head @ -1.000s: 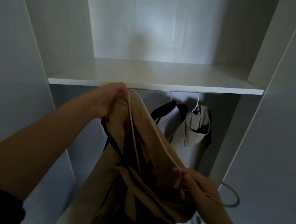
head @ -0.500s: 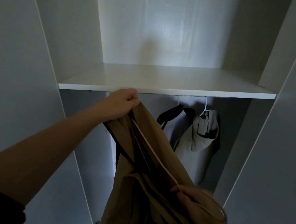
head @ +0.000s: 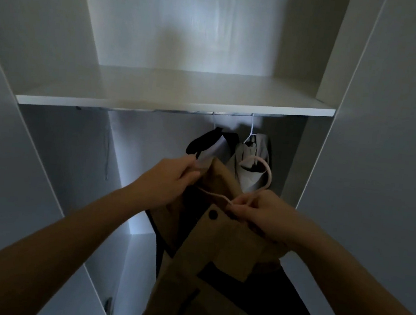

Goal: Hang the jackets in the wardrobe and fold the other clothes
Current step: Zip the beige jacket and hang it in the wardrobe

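Note:
I hold a tan jacket [head: 219, 256] with dark lining and a dark button in front of the open wardrobe. My left hand [head: 165, 183] grips its upper edge near the collar. My right hand [head: 260, 211] pinches a pale pink hanger [head: 268, 175] at its neck; the hook curves up above that hand, and one arm of the hanger runs into the jacket. Under the shelf, the metal rail [head: 170, 110] carries two hung garments on white hangers: a white and black one [head: 214, 147] and a light grey one [head: 253, 159].
The white shelf [head: 157, 93] spans the wardrobe above the rail. The wardrobe's open doors [head: 395, 151] stand on both sides. The left stretch of the rail has nothing hanging on it. A low white box [head: 139, 265] sits at the wardrobe's bottom.
My left hand has dropped from just under the shelf to mid-height. My right hand has risen with the hanger, whose hook now points up. The jacket hangs lower and closer to me.

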Motion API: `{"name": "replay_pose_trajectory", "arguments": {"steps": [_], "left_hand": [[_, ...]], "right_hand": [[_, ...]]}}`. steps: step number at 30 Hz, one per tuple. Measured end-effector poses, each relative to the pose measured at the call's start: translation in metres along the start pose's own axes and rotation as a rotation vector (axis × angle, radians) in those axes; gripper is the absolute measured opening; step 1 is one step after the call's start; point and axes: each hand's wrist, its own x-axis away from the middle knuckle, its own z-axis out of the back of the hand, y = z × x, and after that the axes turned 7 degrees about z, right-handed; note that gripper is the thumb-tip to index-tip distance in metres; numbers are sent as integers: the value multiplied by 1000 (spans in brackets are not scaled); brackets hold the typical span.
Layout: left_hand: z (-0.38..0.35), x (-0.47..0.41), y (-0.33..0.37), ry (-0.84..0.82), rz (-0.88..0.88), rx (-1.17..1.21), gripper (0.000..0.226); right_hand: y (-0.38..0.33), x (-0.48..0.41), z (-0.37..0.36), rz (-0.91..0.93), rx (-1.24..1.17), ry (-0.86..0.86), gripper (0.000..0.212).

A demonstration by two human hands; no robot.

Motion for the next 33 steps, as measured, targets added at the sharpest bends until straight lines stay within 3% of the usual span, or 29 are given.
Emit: {"name": "replay_pose_trajectory", "arguments": {"steps": [4, 10, 15, 23, 26, 30, 33], "left_hand": [[-34, 13, -14, -60, 101, 64, 13], [-64, 37, -38, -130, 316, 228, 19], [-69, 40, -50, 30, 421, 219, 22], [-83, 1, -120, 105, 698, 313, 20], [-81, 12, -146, 233, 753, 380, 23], [-84, 48, -161, 626, 637, 92, 21], [-81, 63, -166, 726, 603, 95, 25]], "right_hand": [[11, -1, -11, -59, 21, -48, 23], [20, -4, -19, -66, 63, -62, 17], [26, -20, -11, -83, -35, -41, 19], [25, -107, -66, -85, -212, -107, 22], [26, -138, -91, -75, -246, -61, 23], [20, -176, -113, -69, -290, -1, 21], [12, -207, -124, -100, -328, 50, 19]]}}
